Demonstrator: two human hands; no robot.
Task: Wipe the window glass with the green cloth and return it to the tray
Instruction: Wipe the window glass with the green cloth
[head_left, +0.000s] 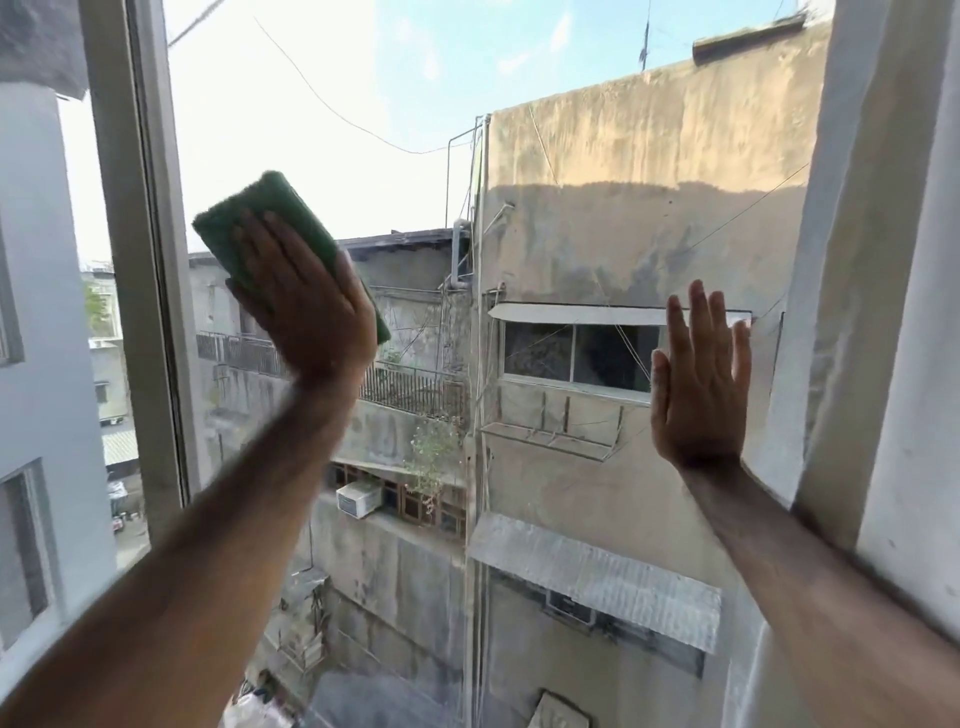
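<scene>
- Both of my bare hands are raised to the clear window glass (415, 130), arms stretched up from the bottom corners of the view.
- My left hand (306, 306) lies flat with its fingers spread, palm pressing the folded, fuzzy dark green cloth (280, 218) against the pane; this grip is a flat press on the cloth, not a fist around it.
- That cloth sits in the left part of the pane, near the pale upright window frame (150, 260), tilted so one end points up and left while its lower corner shows past my palm on the right.
- Blur smears the left hand and forearm.
- My right hand (701, 384) is open and holds nothing, fingers straight and pointing up, in the right part of the pane beside the white wall edge (883, 312); whether the palm touches the glass I cannot tell.
- Through the pane I see a weathered tan concrete building (649, 182) and, lower down, a white air-conditioner unit (358, 498) on a ledge.
</scene>
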